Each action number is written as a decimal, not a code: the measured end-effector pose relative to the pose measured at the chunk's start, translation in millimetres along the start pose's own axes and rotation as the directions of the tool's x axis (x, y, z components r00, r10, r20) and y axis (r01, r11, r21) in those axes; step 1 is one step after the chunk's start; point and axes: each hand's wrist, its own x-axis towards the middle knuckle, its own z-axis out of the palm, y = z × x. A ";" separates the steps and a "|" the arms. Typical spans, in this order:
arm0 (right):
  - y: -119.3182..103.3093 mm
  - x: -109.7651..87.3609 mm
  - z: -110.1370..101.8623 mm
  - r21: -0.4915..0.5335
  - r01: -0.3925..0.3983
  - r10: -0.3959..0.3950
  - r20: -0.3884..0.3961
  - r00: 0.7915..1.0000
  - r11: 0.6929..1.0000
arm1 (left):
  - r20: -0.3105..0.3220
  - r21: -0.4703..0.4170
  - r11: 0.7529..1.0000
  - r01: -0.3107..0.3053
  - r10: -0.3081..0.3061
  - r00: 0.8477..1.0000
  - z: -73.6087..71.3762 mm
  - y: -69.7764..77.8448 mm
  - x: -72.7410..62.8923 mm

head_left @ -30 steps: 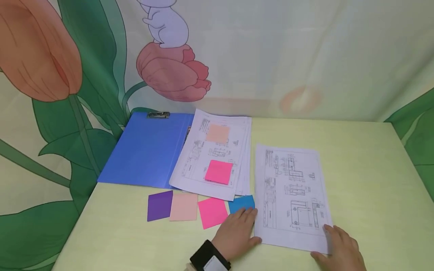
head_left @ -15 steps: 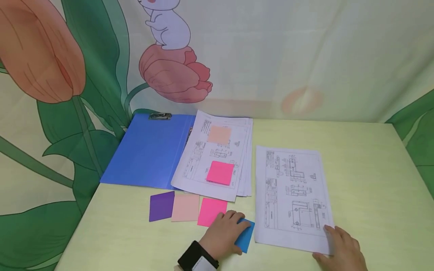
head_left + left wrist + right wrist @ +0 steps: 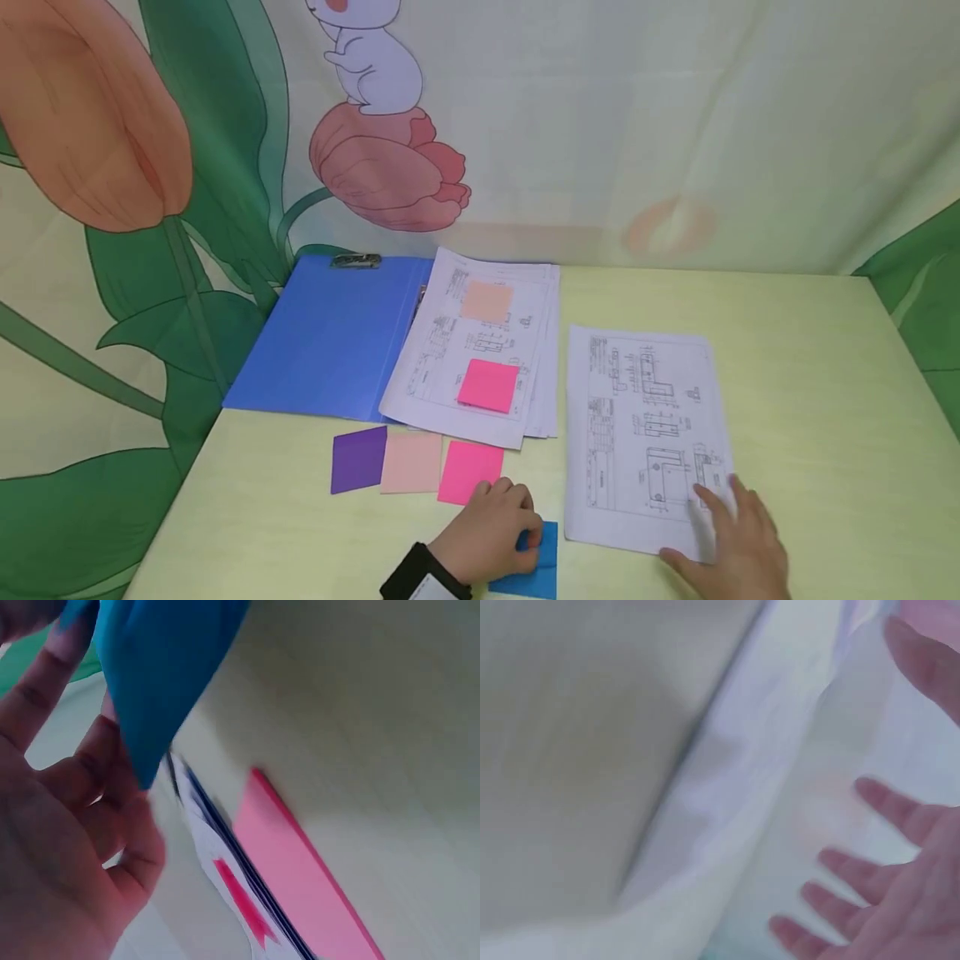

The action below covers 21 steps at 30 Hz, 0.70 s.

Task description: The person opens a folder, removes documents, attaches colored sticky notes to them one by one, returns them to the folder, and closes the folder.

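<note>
My left hand (image 3: 491, 529) pinches a blue sticky note (image 3: 169, 667) between thumb and fingers; in the left wrist view the note is bent and its corner hangs down. In the head view the blue paper (image 3: 534, 583) lies under and beside that hand near the table's front. Over the lower right corner of a printed drawing sheet (image 3: 622, 517) is my right hand (image 3: 738, 546), fingers spread and holding nothing. Left of the blue paper are a pink sticky pad (image 3: 468, 471), a pale pink one (image 3: 411, 463) and a purple one (image 3: 358, 460).
A blue clipboard folder (image 3: 322, 342) lies open at the back left. On its right side rests a stack of drawing sheets (image 3: 420, 400) bearing a peach note (image 3: 487, 301) and a bright pink note (image 3: 489, 385). A printed curtain (image 3: 562, 125) hangs behind the table (image 3: 810, 375).
My left hand has drawn the blue paper toward the table's front, away from the drawing sheet, and now pinches it. My right hand has shifted slightly left and spread its fingers.
</note>
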 end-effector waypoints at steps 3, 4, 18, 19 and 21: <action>-38.9 -2.9 10.7 0.035 0.239 -0.237 -0.062 0.970 0.970 | 0.014 -0.172 0.985 0.022 -0.020 1.000 -4.8 6.8 -1.5; -50.9 -4.0 15.2 0.058 0.295 -0.293 -0.050 0.955 0.954 | 0.019 -0.245 0.969 0.031 -0.027 0.999 -6.0 9.2 -1.6; -89.0 -7.5 32.7 0.103 0.294 -0.298 0.025 0.954 0.950 | 0.107 -0.880 0.462 0.113 -0.039 0.993 -0.5 14.1 -10.8; -87.5 -7.8 31.5 0.112 0.294 -0.297 0.013 0.955 0.949 | 0.123 -0.892 0.436 0.118 -0.015 0.992 -0.5 13.0 -11.3; -83.3 -8.7 30.9 0.117 0.326 -0.324 -0.038 0.945 0.938 | 0.159 -0.906 0.401 0.132 0.033 0.987 -0.5 10.9 -12.3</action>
